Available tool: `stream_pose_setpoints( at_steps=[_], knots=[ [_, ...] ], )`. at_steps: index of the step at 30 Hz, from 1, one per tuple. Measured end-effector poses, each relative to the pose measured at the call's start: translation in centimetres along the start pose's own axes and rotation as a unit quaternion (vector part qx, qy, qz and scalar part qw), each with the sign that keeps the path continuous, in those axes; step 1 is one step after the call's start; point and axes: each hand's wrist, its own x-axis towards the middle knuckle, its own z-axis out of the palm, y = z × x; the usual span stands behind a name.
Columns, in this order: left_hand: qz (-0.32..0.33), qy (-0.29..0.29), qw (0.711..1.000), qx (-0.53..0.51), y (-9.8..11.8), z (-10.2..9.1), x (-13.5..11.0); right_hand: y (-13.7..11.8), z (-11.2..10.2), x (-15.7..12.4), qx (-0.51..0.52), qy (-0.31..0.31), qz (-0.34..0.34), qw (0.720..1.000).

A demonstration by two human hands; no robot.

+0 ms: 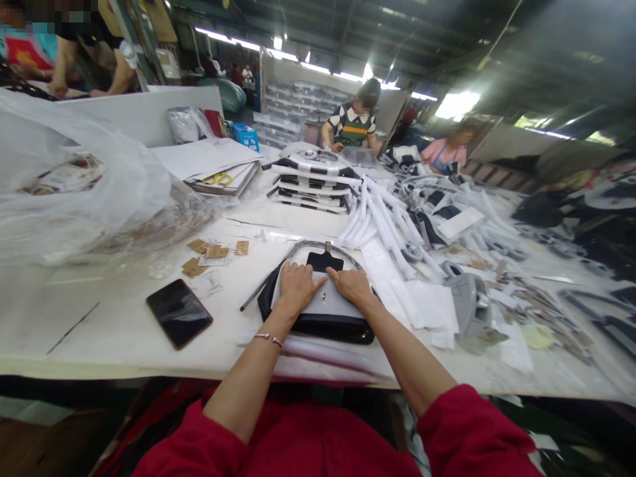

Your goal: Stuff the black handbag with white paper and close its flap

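A white and black handbag (332, 310) lies flat on the white table (114, 331) right in front of me, its black flap tab and strap pointing away. My left hand (297, 287) rests flat on the bag's left half, fingers stretched toward the flap. My right hand (352, 285) lies flat on the right half, fingers reaching inward to the small clasp. Both palms press the white front panel and neither grips anything.
A dark phone (179, 313) lies left of the bag, brown paper tags (213, 252) behind it. A big clear plastic bag (74, 185) fills the left. Stacked bags (311, 182) and white straps (382, 212) crowd the back and right. Other people work at the far side.
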Motion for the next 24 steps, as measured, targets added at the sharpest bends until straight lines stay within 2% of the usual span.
stream_pose_setpoints(
  at_steps=[3,6,9,11,12,13,17,19,21,24],
  knots=[
    [0.000,0.012,1.000,-0.008,0.1,0.2,0.0,-0.2,0.6,-0.3,-0.013,0.034,0.021,0.999],
    [0.001,0.012,1.000,-0.022,0.3,0.3,0.1,-0.4,1.0,-0.3,-0.005,0.134,0.042,0.990],
    [-0.003,0.015,0.999,-0.038,0.3,0.5,0.2,-0.6,1.4,0.6,0.053,0.240,-0.030,0.969],
    [-0.011,0.017,0.999,-0.046,0.3,0.7,0.3,-0.6,2.0,1.6,0.119,0.244,-0.100,0.957],
    [-0.014,0.018,0.999,-0.049,0.3,0.8,0.3,-0.6,2.3,2.1,0.158,0.235,-0.110,0.953],
    [-0.015,0.018,0.998,-0.051,0.3,0.8,0.3,-0.5,2.7,2.6,0.199,0.222,-0.097,0.949],
    [-0.010,0.017,0.999,-0.050,0.3,0.8,0.3,0.3,3.7,3.9,0.326,0.151,0.035,0.932],
    [-0.009,0.018,0.999,-0.048,0.3,0.7,0.3,0.7,3.5,4.0,0.369,0.127,0.050,0.919],
    [-0.010,0.020,0.999,-0.047,0.3,0.6,0.2,1.0,2.9,3.7,0.407,0.141,0.041,0.902],
    [-0.013,0.020,0.999,-0.043,0.4,0.5,0.3,1.0,2.2,2.6,0.448,0.198,0.014,0.871]
  ],
)
